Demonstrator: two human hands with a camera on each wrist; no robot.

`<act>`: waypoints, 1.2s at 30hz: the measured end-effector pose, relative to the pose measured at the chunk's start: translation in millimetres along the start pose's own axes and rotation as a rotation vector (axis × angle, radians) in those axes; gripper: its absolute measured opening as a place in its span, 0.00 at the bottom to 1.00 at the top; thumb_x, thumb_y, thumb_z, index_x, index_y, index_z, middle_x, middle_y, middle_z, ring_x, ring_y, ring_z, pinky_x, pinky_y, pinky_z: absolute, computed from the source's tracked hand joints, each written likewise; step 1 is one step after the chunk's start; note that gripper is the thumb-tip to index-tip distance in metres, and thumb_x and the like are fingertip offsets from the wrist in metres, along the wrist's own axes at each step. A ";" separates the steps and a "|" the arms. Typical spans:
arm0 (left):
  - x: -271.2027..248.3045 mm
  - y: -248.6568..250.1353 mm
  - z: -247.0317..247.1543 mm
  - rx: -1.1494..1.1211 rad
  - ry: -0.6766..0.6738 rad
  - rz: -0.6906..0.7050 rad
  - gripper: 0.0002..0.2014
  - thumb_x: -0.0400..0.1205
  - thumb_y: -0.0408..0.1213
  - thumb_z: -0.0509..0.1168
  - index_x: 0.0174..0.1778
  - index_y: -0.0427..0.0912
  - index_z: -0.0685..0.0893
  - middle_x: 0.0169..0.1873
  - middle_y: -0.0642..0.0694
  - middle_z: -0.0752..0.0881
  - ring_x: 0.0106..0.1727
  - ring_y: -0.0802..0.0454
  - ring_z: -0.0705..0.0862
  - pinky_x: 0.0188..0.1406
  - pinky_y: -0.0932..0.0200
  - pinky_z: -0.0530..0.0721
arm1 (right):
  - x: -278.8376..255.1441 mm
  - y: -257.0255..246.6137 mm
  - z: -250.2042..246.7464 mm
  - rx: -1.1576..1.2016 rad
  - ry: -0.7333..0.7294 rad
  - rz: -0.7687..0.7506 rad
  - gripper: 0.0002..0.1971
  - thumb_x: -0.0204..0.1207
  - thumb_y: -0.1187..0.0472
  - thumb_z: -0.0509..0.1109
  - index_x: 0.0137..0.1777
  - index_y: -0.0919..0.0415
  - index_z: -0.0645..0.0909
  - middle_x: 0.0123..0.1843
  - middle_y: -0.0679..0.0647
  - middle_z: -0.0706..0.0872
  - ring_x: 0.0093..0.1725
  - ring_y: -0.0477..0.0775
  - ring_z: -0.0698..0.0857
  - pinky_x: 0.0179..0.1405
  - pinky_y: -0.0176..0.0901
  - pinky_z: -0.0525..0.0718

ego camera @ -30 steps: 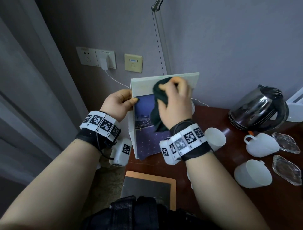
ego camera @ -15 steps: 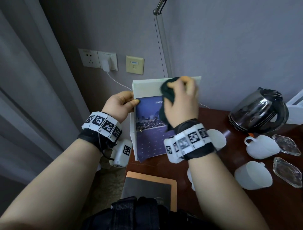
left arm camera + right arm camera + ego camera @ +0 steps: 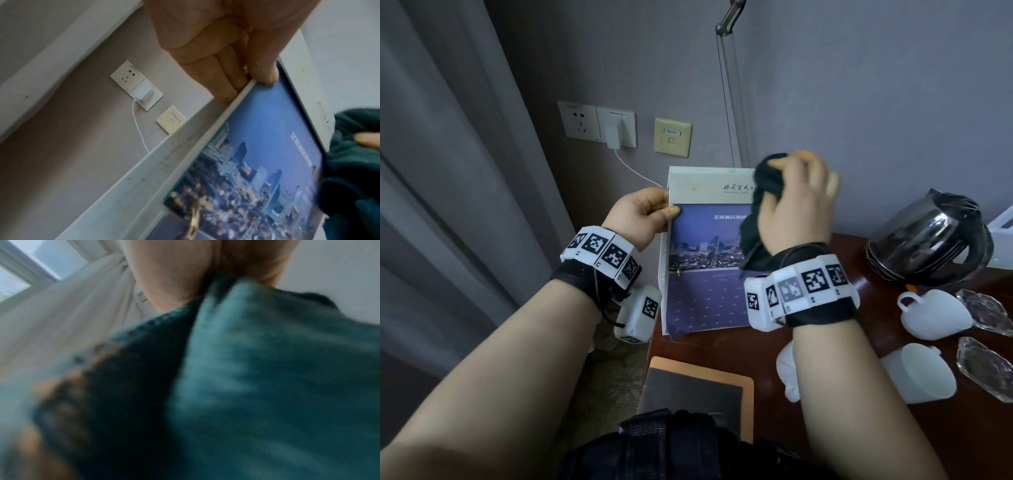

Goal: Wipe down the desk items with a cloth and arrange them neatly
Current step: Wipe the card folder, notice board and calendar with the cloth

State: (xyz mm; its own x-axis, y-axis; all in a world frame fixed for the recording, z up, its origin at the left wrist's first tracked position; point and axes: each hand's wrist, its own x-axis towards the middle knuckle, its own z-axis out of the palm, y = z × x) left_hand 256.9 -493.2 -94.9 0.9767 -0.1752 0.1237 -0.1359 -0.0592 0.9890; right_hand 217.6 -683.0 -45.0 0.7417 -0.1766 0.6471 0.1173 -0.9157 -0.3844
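A desk calendar (image 3: 705, 260) with a blue city photo and a pale top strip stands upright at the desk's back left corner. My left hand (image 3: 643, 219) pinches its upper left edge, thumb on the front face; the left wrist view shows the calendar (image 3: 257, 162) and that thumb close up. My right hand (image 3: 796, 202) grips a dark green cloth (image 3: 763, 205) and presses it against the calendar's top right corner. In the right wrist view the cloth (image 3: 267, 378) fills the blurred frame.
On the dark wooden desk (image 3: 928, 445) lie a steel kettle (image 3: 931, 240), three white cups (image 3: 935, 315) (image 3: 917, 373) (image 3: 787, 370) on their sides, and two glass dishes (image 3: 986, 373). A framed dark pad (image 3: 695, 390) is at the front edge. Wall sockets (image 3: 599, 126) and a lamp arm (image 3: 729, 89) stand behind.
My right hand with the cloth has slid rightward along the calendar's top strip to its right corner. The left hand keeps its hold on the left edge.
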 end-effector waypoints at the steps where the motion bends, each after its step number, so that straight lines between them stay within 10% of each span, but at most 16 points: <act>1: -0.9 -0.5 0.8 -0.004 -0.002 -0.002 0.11 0.81 0.22 0.60 0.50 0.42 0.82 0.28 0.62 0.88 0.34 0.68 0.85 0.42 0.70 0.85 | 1.9 5.5 -1.9 -0.029 0.014 0.072 0.17 0.69 0.69 0.67 0.58 0.62 0.79 0.66 0.62 0.76 0.61 0.69 0.72 0.60 0.49 0.66; 13: -8.2 4.1 -0.2 -0.029 0.001 0.019 0.11 0.80 0.20 0.60 0.57 0.29 0.81 0.31 0.55 0.88 0.34 0.66 0.85 0.39 0.70 0.84 | -23.5 -55.9 26.7 0.081 -0.090 -0.379 0.16 0.65 0.71 0.61 0.50 0.58 0.82 0.64 0.56 0.81 0.57 0.62 0.72 0.40 0.47 0.80; 22: -2.3 3.2 -0.1 0.012 0.006 -0.027 0.11 0.81 0.23 0.61 0.52 0.42 0.82 0.31 0.59 0.88 0.41 0.56 0.84 0.52 0.57 0.84 | -6.1 19.4 -5.2 -0.048 0.037 0.135 0.17 0.67 0.74 0.68 0.56 0.64 0.78 0.66 0.63 0.75 0.61 0.70 0.71 0.58 0.51 0.66; 26: -3.8 4.8 3.0 0.015 -0.005 -0.018 0.11 0.81 0.22 0.60 0.53 0.41 0.81 0.40 0.46 0.85 0.47 0.46 0.82 0.56 0.50 0.82 | -13.6 -12.3 12.2 0.030 0.008 0.014 0.19 0.62 0.73 0.72 0.55 0.63 0.80 0.65 0.65 0.76 0.59 0.72 0.73 0.57 0.58 0.73; 31: -1.0 1.8 0.3 -0.010 0.006 -0.013 0.11 0.82 0.22 0.59 0.55 0.37 0.81 0.34 0.56 0.88 0.36 0.65 0.85 0.44 0.67 0.85 | -31.5 -33.7 30.6 0.058 -0.046 -0.262 0.20 0.59 0.78 0.72 0.50 0.60 0.82 0.62 0.61 0.80 0.54 0.62 0.71 0.44 0.52 0.81; 36: 0.8 4.6 3.5 0.048 0.042 0.020 0.11 0.82 0.24 0.59 0.52 0.42 0.81 0.37 0.52 0.84 0.36 0.64 0.83 0.44 0.66 0.82 | -20.7 11.1 12.2 0.019 -0.014 -0.030 0.20 0.58 0.80 0.66 0.50 0.63 0.81 0.62 0.64 0.78 0.56 0.70 0.73 0.54 0.59 0.76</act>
State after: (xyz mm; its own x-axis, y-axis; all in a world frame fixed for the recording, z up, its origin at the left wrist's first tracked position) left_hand 256.5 -497.0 -90.6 0.9796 -0.1359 0.1477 -0.1623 -0.1032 0.9813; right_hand 211.7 -685.1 -70.7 0.7467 -0.1444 0.6493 0.1518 -0.9134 -0.3777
